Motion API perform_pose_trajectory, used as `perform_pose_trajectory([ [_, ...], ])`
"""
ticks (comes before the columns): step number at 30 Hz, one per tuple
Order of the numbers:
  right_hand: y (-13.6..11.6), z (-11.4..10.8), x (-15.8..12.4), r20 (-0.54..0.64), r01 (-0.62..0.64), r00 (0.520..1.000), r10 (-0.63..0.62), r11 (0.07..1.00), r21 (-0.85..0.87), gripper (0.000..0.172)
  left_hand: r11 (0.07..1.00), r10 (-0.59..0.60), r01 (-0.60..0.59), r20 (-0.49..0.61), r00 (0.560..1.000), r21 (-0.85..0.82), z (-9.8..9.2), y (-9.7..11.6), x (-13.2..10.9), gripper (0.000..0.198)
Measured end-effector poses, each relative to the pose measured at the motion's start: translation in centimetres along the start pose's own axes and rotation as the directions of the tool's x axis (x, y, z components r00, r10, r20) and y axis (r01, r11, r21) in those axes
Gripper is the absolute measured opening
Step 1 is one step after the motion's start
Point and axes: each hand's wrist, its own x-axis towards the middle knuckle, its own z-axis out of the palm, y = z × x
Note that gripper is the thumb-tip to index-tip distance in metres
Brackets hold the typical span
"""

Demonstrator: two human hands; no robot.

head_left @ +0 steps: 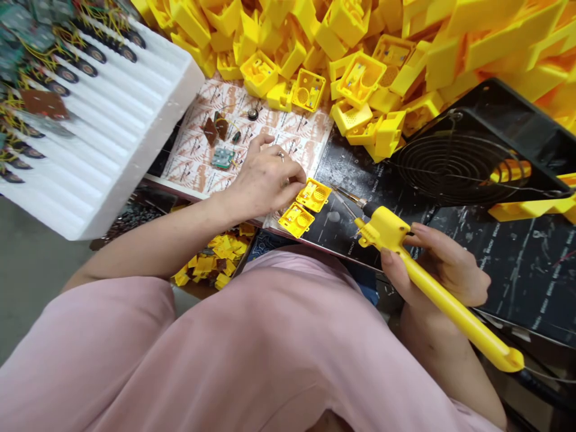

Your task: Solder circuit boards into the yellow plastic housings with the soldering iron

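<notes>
Head view, near to far:
- right hand (pixel 443 270), 4 o'clock, clamped on a yellow-handled soldering iron (pixel 450 306)
- left hand (pixel 265 180), 11 o'clock, well apart; grip cannot be told
- two yellow plastic housings (pixel 312 195) just beside its fingertips, 2 o'clock
- printed paper sheet (pixel 193 150) under a green circuit board (pixel 222 158), 10 o'clock
- foam tray (pixel 112 120), 10 o'clock
- fan grille (pixel 454 168), 2 o'clock
- yellow housing heap (pixel 351 24), 12 o'clock

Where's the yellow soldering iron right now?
In the head view, the yellow soldering iron is at lower right, held in the person's right hand, its tip pointing left toward a small yellow plastic housing.
</notes>
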Motion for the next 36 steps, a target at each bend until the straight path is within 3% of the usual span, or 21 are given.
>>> perform_pose_trajectory([
  [2,-0.4,0.2,0.1,-0.042,-0.007,0.999,0.008,1.0,0.007,0.061,1.0,-0.007,0.007,0.0,1.0,0.01,-0.1,0.4,0.2,0.025],
  [5,-1.0,0.7,0.4,0.023,-0.021,1.0,0.02,0.998,0.057,0.048,0.999,0.005,-0.006,0.005,1.0,0.043,-0.1,0.9,0.5,0.026],
  [10,-1.4,1.2,1.5,0.119,0.118,0.987,-0.112,0.992,-0.039,0.024,0.995,0.028,-0.031,0.025,0.999,0.091,0.0,1.2,1.0,0.026],
  [17,-1.9,1.0,3.8,0.215,0.359,0.918,-0.333,0.929,-0.094,0.028,0.989,0.065,-0.078,0.103,0.992,0.122,-0.5,1.4,1.5,0.025],
  [20,-2.2,0.0,3.7,0.24,0.269,0.94,-0.241,0.959,-0.09,0.026,0.989,0.07,-0.083,0.111,0.991,0.122,-0.6,1.4,1.6,0.025],
  [24,-1.6,-0.5,2.6,0.077,0.1,0.993,-0.094,0.993,-0.071,0.029,0.972,0.069,-0.097,0.138,0.988,0.212,-1.0,1.6,1.7,0.029],
  [28,-1.0,0.2,1.7,0.035,0.079,0.996,-0.079,0.997,-0.017,0.039,0.951,0.06,-0.116,0.197,0.979,0.288,-1.4,1.8,1.8,0.03],
  [32,-1.0,0.4,1.6,-0.009,0.042,0.999,-0.042,0.997,-0.061,0.063,0.971,0.031,-0.065,0.151,0.988,0.229,-0.6,1.9,1.8,0.027],
  [36,-0.5,-0.3,1.4,0.069,0.088,0.994,-0.083,0.994,-0.062,0.058,0.99,-0.001,-0.019,0.143,0.99,0.138,-1.6,1.5,1.9,0.021],
])
